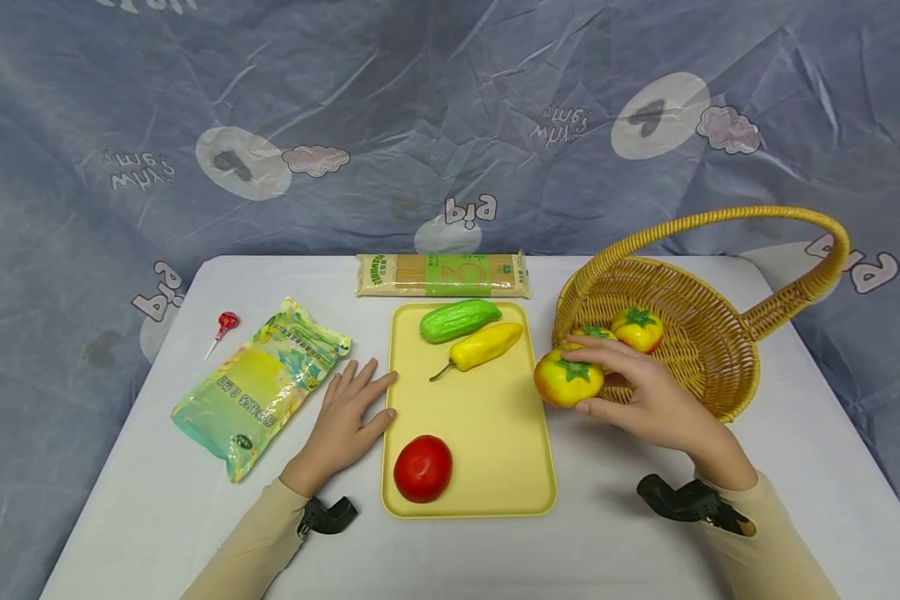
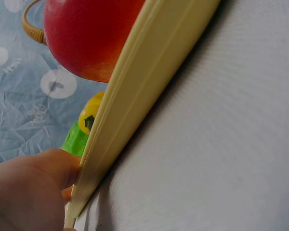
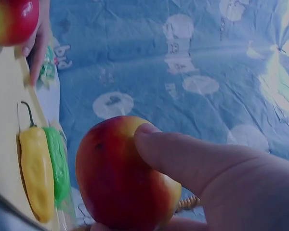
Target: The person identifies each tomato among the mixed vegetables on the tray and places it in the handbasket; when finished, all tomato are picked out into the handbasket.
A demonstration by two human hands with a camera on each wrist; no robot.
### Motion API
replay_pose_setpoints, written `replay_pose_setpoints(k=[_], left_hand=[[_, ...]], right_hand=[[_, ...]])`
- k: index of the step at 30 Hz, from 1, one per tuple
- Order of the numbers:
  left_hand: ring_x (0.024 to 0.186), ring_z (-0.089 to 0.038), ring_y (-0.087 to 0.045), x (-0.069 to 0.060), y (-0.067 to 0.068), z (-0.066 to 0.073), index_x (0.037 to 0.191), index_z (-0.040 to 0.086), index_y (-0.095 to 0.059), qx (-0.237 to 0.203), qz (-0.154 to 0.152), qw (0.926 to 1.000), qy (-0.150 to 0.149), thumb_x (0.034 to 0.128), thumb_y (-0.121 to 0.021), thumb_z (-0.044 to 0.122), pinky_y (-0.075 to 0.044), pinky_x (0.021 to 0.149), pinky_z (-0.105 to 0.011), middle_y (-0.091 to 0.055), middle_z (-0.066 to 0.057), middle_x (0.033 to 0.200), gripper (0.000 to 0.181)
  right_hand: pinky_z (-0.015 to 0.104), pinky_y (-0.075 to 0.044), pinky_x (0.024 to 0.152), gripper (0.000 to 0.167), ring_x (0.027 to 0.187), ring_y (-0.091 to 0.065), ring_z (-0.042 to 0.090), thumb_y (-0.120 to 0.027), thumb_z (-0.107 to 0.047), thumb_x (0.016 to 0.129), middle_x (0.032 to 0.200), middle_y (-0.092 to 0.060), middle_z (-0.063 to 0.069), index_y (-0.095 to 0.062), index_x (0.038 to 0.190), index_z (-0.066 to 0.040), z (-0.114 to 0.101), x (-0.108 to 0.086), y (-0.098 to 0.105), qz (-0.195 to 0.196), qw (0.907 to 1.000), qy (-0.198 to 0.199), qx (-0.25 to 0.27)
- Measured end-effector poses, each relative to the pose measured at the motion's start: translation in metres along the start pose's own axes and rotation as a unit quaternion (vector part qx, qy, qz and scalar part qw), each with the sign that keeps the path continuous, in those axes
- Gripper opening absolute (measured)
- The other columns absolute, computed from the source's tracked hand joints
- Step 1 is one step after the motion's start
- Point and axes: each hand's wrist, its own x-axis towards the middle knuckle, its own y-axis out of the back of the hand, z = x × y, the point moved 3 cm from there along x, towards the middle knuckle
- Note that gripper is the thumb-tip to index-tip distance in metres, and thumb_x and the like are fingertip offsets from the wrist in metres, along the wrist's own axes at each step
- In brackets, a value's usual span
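My right hand [image 1: 652,400] grips a yellow-red tomato-like fruit [image 1: 567,379] between thumb and fingers, at the left rim of the wicker basket [image 1: 750,367]. In the right wrist view the thumb of that hand [image 3: 197,168] presses the fruit [image 3: 120,173]. My left hand [image 1: 345,421] lies with spread fingers, its tips touching the left edge of the yellow tray [image 1: 487,450]. The left wrist view has the hand [image 2: 33,187] against the tray's side [image 2: 120,96]. On the tray are a red fruit [image 1: 423,468], a yellow pepper [image 1: 487,346] and a green gourd-like vegetable [image 1: 459,321].
Two more yellow-red fruits, one of them [image 1: 637,330] plainly visible, are in the basket, whose tall handle [image 1: 720,218] arches over it. Behind the tray lies a noodle packet [image 1: 442,276]. A green-yellow bag [image 1: 262,387] and a red lollipop [image 1: 227,322] lie at the left.
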Motion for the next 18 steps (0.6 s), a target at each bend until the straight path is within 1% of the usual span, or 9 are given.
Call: replay_pose_setpoints(k=[2, 5, 7, 11, 13, 15, 18], left_hand=[[0.155, -0.050, -0.021, 0.000, 0.000, 0.000, 0.144, 0.015, -0.060, 0.000, 0.000, 1.0000, -0.001, 0.0948, -0.068, 0.029, -0.013, 0.123, -0.069, -0.042, -0.021, 0.160, 0.051], [0.154, -0.050, -0.022, 0.000, 0.000, 0.001, 0.143, 0.015, -0.060, 0.000, 0.001, 1.0000, -0.001, 0.0948, -0.068, 0.029, -0.014, 0.123, -0.069, -0.043, -0.021, 0.160, 0.051], [0.154, -0.050, -0.022, 0.000, 0.001, 0.001, 0.143, 0.015, -0.060, 0.001, 0.001, 1.0000, -0.001, 0.0947, -0.068, 0.029, -0.014, 0.123, -0.069, -0.043, -0.021, 0.159, 0.051], [0.154, -0.050, -0.022, 0.000, 0.000, 0.001, 0.143, 0.014, -0.060, 0.001, 0.002, 1.0000, -0.001, 0.0944, -0.068, 0.028, -0.014, 0.122, -0.070, -0.043, -0.021, 0.159, 0.051], [0.154, -0.050, -0.022, 0.000, 0.000, 0.001, 0.143, 0.014, -0.060, 0.001, 0.001, 1.0000, -0.001, 0.0944, -0.068, 0.028, -0.014, 0.122, -0.070, -0.043, -0.021, 0.159, 0.051], [0.154, -0.050, -0.022, 0.000, 0.001, 0.001, 0.143, 0.014, -0.060, 0.000, 0.001, 1.0000, -0.001, 0.0946, -0.068, 0.028, -0.014, 0.122, -0.070, -0.043, -0.022, 0.159, 0.051], [0.154, -0.050, -0.022, 0.000, 0.001, 0.002, 0.143, 0.014, -0.061, 0.000, 0.001, 1.0000, 0.000, 0.0947, -0.067, 0.028, -0.014, 0.122, -0.070, -0.043, -0.021, 0.159, 0.051]], right_hand=[[0.010, -0.052, 0.087, 0.060, 0.133, -0.043, -0.014, -0.085, -0.002, 0.079, 0.145, -0.057, 0.019, -0.064, 0.135, -0.012, 0.005, -0.005, 0.006, 0.010, 0.9999, -0.003, 0.011], [0.007, -0.051, 0.086, 0.061, 0.126, -0.048, -0.013, -0.083, 0.002, 0.079, 0.142, -0.058, 0.016, -0.063, 0.135, -0.009, 0.013, -0.013, 0.014, 0.024, 0.9994, -0.017, 0.020], [0.006, -0.051, 0.086, 0.061, 0.120, -0.051, -0.013, -0.082, 0.004, 0.079, 0.142, -0.058, 0.006, -0.063, 0.136, -0.007, 0.020, -0.017, 0.018, 0.035, 0.9987, -0.030, 0.019], [0.005, -0.051, 0.085, 0.060, 0.116, -0.054, -0.013, -0.080, 0.009, 0.079, 0.139, -0.055, -0.022, -0.062, 0.135, -0.002, 0.032, -0.026, 0.027, 0.058, 0.9969, -0.052, 0.015], [0.005, -0.050, 0.084, 0.059, 0.114, -0.055, -0.013, -0.080, 0.011, 0.078, 0.136, -0.052, -0.030, -0.062, 0.134, 0.000, 0.038, -0.030, 0.034, 0.070, 0.9958, -0.057, 0.011], [0.004, -0.050, 0.084, 0.058, 0.112, -0.055, -0.012, -0.078, 0.012, 0.079, 0.136, -0.051, -0.031, -0.062, 0.134, 0.001, 0.043, -0.034, 0.040, 0.077, 0.9948, -0.064, 0.013], [0.002, -0.048, 0.086, 0.057, 0.112, -0.055, -0.011, -0.076, 0.013, 0.080, 0.136, -0.052, -0.028, -0.061, 0.134, 0.002, 0.053, -0.041, 0.052, 0.084, 0.9932, -0.079, 0.018]])
